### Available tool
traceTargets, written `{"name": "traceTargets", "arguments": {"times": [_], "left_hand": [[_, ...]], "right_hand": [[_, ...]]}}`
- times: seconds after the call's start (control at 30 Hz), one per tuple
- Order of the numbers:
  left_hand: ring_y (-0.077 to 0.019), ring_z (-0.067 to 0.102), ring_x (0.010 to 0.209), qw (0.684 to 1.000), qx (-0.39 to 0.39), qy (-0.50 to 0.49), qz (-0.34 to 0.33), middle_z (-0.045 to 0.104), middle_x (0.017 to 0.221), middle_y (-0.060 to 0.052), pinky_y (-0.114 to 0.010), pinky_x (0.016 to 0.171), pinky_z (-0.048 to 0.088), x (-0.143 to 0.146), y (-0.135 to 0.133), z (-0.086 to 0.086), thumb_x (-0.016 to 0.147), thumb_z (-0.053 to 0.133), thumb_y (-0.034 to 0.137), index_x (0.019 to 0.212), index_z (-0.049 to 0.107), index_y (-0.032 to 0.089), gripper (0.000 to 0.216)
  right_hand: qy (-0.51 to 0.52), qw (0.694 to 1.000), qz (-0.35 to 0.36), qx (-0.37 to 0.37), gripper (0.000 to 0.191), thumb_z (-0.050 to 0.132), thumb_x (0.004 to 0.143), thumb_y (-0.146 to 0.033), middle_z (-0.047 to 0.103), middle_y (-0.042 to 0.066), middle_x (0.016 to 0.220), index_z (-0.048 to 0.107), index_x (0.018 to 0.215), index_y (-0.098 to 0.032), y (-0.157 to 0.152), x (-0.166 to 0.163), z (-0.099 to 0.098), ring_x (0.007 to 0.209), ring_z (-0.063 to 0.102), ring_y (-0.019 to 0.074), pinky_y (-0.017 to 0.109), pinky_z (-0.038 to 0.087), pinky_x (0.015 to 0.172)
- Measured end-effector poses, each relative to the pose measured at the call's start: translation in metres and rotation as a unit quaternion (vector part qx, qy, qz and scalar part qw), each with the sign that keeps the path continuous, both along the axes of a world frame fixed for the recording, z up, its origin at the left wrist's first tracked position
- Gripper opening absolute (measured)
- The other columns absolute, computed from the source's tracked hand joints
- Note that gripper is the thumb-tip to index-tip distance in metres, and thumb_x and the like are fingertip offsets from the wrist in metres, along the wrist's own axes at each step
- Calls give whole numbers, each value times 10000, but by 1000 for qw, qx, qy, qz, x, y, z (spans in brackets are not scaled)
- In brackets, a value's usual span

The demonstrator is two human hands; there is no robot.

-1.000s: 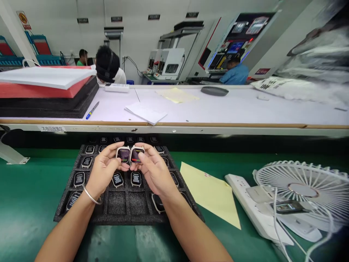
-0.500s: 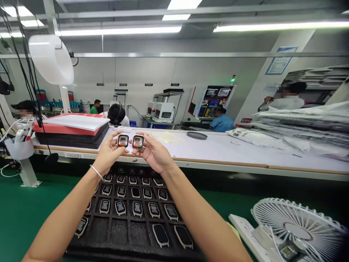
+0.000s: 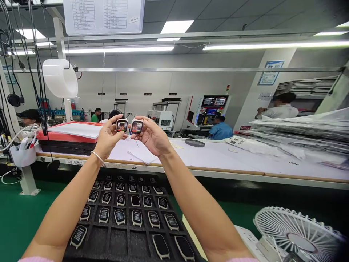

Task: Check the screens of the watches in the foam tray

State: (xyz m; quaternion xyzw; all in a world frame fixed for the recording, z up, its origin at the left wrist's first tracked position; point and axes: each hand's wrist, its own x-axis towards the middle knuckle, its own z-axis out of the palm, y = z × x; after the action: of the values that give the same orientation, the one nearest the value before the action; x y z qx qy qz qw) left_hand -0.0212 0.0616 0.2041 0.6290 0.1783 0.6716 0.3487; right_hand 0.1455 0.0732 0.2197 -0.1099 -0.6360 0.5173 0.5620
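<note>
Both arms are raised in front of me at head height. My left hand (image 3: 107,138) pinches a small square smartwatch body (image 3: 121,126) with a lit screen. My right hand (image 3: 152,136) grips a second lit watch body (image 3: 136,126) right beside the first, the two nearly touching. Below them on the green bench lies a black foam tray (image 3: 109,240) whose pockets hold several more watch bodies (image 3: 136,217); some front pockets are bare.
A white desk fan (image 3: 300,236) stands at the lower right beside a power strip (image 3: 245,234). A long white table (image 3: 231,156) with papers and stacked foam sheets (image 3: 71,136) runs behind the bench. Other people work at stations further back. Cables and a tape roll (image 3: 60,78) hang at left.
Both hands have lifted the two watch bodies from just above the tray up to head height, and my view has tilted upward with them.
</note>
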Motion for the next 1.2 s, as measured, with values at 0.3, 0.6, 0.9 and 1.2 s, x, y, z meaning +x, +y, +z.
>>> {"name": "traceTargets", "arguments": {"times": [0.3, 0.6, 0.9, 1.2], "left_hand": [[-99, 648, 655, 1000, 18, 14, 1, 685, 913, -9, -280, 715, 561, 1, 3, 4, 654, 700, 131, 1242, 546, 217, 613], [-94, 617, 665, 1000, 23, 5, 15, 693, 896, -11, -258, 683, 541, 4, -2, 1, 637, 725, 154, 1213, 552, 207, 603], [-93, 604, 632, 999, 37, 3, 20, 679, 874, 0, -274, 676, 547, 6, -3, 3, 653, 726, 163, 1192, 577, 231, 563], [-110, 662, 670, 999, 32, 19, 8, 690, 914, -7, -269, 688, 565, 4, -6, -1, 656, 721, 156, 1217, 561, 223, 588]], "right_hand": [[-25, 998, -13, 55, 508, 723, 635, -174, 708, 4, 974, 556, 1108, -258, 2, 7, -2, 689, 668, 148, 349, 543, 724], [-30, 998, -12, 62, 508, 723, 653, -183, 707, 12, 987, 550, 1125, -253, 0, 6, -6, 695, 672, 143, 346, 543, 739], [-35, 996, -20, 81, 508, 728, 675, -232, 687, 11, 994, 538, 1144, -264, -2, 8, -4, 695, 657, 147, 378, 544, 759], [-26, 997, -6, 68, 518, 658, 626, -146, 698, 1, 957, 541, 1117, -262, -4, 9, -8, 692, 665, 155, 379, 537, 762]]}}
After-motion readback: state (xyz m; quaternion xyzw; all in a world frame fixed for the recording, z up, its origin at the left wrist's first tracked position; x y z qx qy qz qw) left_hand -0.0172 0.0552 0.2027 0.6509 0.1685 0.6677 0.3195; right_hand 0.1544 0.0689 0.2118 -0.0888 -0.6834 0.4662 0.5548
